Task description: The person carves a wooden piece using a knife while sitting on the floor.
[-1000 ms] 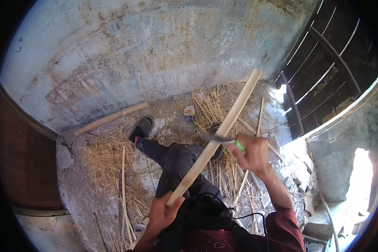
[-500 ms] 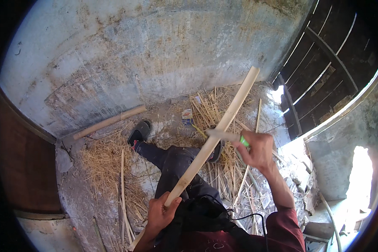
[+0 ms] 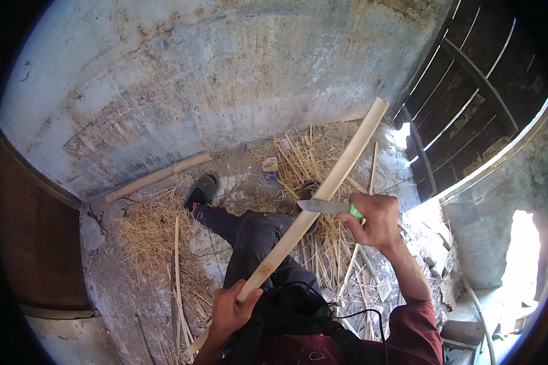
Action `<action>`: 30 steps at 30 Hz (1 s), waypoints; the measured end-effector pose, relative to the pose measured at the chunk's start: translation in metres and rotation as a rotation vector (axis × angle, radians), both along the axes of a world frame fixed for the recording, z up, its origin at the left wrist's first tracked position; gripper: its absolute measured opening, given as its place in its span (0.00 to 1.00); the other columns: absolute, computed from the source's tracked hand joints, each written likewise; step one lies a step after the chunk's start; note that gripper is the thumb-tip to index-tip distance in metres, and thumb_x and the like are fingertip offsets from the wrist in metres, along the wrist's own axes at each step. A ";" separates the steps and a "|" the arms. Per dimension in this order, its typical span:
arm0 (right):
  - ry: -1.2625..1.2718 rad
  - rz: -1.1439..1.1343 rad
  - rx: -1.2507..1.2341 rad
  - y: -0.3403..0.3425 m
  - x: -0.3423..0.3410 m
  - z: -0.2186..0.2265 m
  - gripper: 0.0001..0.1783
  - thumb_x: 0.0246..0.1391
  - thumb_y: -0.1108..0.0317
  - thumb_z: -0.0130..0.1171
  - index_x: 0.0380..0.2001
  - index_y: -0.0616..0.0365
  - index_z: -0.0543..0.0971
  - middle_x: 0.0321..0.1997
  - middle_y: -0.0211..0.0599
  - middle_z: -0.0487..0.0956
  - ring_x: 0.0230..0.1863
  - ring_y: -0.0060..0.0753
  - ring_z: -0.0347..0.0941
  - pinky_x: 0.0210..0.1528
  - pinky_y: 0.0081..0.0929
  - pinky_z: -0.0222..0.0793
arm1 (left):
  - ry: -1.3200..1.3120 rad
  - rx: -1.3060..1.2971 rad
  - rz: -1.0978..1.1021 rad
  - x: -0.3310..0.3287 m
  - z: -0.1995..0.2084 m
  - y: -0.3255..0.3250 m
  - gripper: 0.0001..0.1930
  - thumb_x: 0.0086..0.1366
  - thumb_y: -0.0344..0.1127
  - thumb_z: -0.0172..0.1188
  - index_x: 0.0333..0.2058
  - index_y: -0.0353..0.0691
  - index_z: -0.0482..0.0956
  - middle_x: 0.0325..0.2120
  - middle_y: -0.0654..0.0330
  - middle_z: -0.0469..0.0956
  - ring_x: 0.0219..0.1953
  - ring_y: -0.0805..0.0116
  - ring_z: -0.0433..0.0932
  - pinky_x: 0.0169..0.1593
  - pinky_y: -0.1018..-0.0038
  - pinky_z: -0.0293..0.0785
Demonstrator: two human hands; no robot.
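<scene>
A long split strip of bamboo (image 3: 323, 188) slants from my lap up to the right, over my legs. My left hand (image 3: 234, 307) is closed round its lower part, with the thumb on top. My right hand (image 3: 374, 222) grips a knife (image 3: 327, 207) by its green handle. The blade points left and lies across the middle of the strip; whether its edge touches the surface I cannot tell. Beyond my left hand the strip's tail end shows beside my forearm.
Heaps of pale shavings (image 3: 146, 237) and thin split sticks (image 3: 307, 155) cover the floor. A round pole (image 3: 158, 176) lies along the stained wall (image 3: 225, 79). To the right stands a dark slatted wooden panel (image 3: 469, 91). A small box (image 3: 270, 168) lies by the sticks.
The knife has shifted slightly down and its blade, blurred before, now shows sharply. The strip's far end has swung a little to the right. My left hand keeps its hold.
</scene>
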State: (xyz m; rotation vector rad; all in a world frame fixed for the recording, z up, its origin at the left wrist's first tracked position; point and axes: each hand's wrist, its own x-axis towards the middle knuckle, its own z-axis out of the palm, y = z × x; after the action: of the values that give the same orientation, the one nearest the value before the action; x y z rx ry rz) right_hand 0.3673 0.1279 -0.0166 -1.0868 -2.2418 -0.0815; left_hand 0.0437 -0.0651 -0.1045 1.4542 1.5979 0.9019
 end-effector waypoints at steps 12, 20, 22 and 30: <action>-0.006 0.037 -0.021 0.011 0.000 -0.010 0.24 0.63 0.43 0.65 0.24 0.51 0.81 0.13 0.37 0.72 0.14 0.39 0.71 0.22 0.40 0.68 | -0.049 -0.031 -0.009 -0.005 -0.009 -0.007 0.15 0.72 0.44 0.66 0.36 0.36 0.81 0.16 0.61 0.71 0.18 0.72 0.72 0.24 0.71 0.63; 0.134 -0.231 -0.005 0.042 0.031 0.009 0.24 0.63 0.47 0.65 0.24 0.55 0.79 0.14 0.40 0.72 0.14 0.45 0.71 0.22 0.42 0.66 | 0.017 -0.011 -0.004 -0.012 -0.008 -0.013 0.17 0.74 0.46 0.65 0.38 0.34 0.83 0.17 0.65 0.69 0.19 0.79 0.67 0.24 0.73 0.60; 0.047 -0.091 0.006 0.024 0.013 0.005 0.24 0.63 0.47 0.64 0.24 0.56 0.79 0.13 0.41 0.72 0.15 0.45 0.71 0.22 0.41 0.65 | -0.007 -0.116 -0.016 -0.012 -0.008 -0.012 0.18 0.73 0.48 0.65 0.38 0.36 0.83 0.17 0.62 0.71 0.18 0.74 0.69 0.27 0.69 0.64; 0.046 -0.599 0.096 0.066 0.062 0.021 0.25 0.68 0.46 0.60 0.25 0.55 0.81 0.13 0.40 0.72 0.15 0.43 0.71 0.22 0.42 0.65 | 0.114 0.023 -0.015 -0.009 -0.007 -0.008 0.17 0.74 0.47 0.64 0.37 0.36 0.83 0.14 0.61 0.69 0.16 0.75 0.68 0.24 0.72 0.62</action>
State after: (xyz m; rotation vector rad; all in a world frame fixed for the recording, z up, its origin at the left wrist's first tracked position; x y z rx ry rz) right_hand 0.4292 0.1944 0.0044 -1.6478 -1.7821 -0.4036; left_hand 0.0344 -0.0731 -0.1114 1.5562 1.6616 0.8446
